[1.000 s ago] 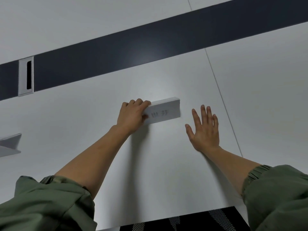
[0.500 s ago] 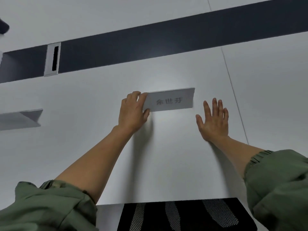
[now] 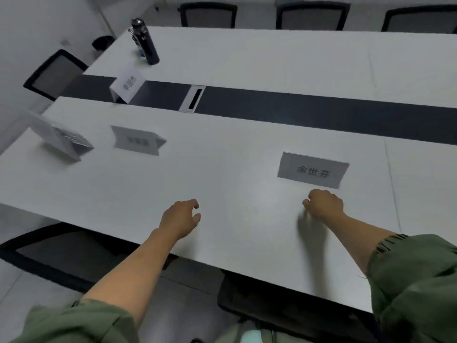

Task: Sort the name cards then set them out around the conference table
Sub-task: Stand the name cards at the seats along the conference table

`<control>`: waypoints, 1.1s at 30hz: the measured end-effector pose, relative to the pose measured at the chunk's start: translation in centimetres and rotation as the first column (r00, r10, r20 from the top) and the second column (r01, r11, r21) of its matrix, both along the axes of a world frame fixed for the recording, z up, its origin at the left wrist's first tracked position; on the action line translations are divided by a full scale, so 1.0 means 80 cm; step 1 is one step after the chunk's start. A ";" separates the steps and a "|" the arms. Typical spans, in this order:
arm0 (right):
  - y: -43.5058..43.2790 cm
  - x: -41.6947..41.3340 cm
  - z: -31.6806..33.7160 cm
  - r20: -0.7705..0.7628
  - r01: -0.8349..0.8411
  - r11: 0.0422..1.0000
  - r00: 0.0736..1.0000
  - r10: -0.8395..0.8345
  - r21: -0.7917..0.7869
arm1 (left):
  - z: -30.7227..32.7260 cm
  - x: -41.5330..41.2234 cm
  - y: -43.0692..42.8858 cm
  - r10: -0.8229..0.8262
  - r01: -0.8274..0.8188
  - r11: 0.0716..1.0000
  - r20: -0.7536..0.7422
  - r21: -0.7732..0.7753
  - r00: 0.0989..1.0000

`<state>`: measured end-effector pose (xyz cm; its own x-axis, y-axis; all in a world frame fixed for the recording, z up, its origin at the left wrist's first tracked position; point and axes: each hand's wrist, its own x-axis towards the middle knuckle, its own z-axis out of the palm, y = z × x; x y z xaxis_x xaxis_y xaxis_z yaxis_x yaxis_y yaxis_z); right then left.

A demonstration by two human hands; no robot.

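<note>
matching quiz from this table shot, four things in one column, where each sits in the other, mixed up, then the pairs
1 black bottle
2 stack of name cards
3 cable slot
4 余世芳 name card

a in the dark centre strip
b far white half
c near half, left end
d just beyond the right hand

Pairs: 1-b; 2-c; 3-a; 4-d

White conference table (image 3: 272, 58) with dark centre strip (image 3: 321, 115), black mesh chairs (image 3: 207, 16) around it, pale wall (image 3: 29, 26).

White table (image 3: 222, 169): upright name cards (image 3: 312, 170), card stack (image 3: 61, 139), dark bottle (image 3: 146, 42).
</note>
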<state>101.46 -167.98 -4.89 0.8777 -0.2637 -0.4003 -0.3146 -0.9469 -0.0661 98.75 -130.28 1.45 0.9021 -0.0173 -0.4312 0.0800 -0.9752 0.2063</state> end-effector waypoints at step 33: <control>0.838 0.121 0.101 0.252 -0.470 0.821 0.880 0.403 0.324 | 0.073 -0.104 0.679 0.491 -0.466 0.865 0.124 -0.184 0.862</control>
